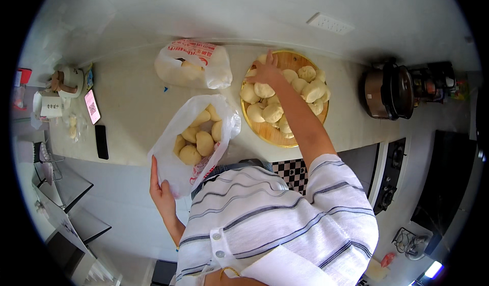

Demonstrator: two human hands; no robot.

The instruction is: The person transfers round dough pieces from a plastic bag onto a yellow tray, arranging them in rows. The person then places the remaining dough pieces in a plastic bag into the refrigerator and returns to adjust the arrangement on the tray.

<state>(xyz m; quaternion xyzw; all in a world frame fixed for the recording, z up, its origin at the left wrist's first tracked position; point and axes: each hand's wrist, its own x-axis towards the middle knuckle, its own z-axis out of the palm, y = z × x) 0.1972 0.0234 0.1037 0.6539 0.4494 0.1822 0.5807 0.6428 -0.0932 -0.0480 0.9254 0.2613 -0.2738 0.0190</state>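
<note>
My left hand grips the edge of a white plastic bag at the counter's front edge. The bag's mouth gapes, and several pale yellow steamed buns lie inside. To the right, a round wooden tray carries a heap of similar buns. Over the tray's far left side reaches my right hand, its fingers spread across the buns there. The hand partly hides the buns beneath it, and my forearm crosses above the heap.
Another plastic bag with buns stands by the wall. Two phones lie on the left of the counter. At right is a brown electric cooker, with a gas stove nearer me. A wall socket is above the tray.
</note>
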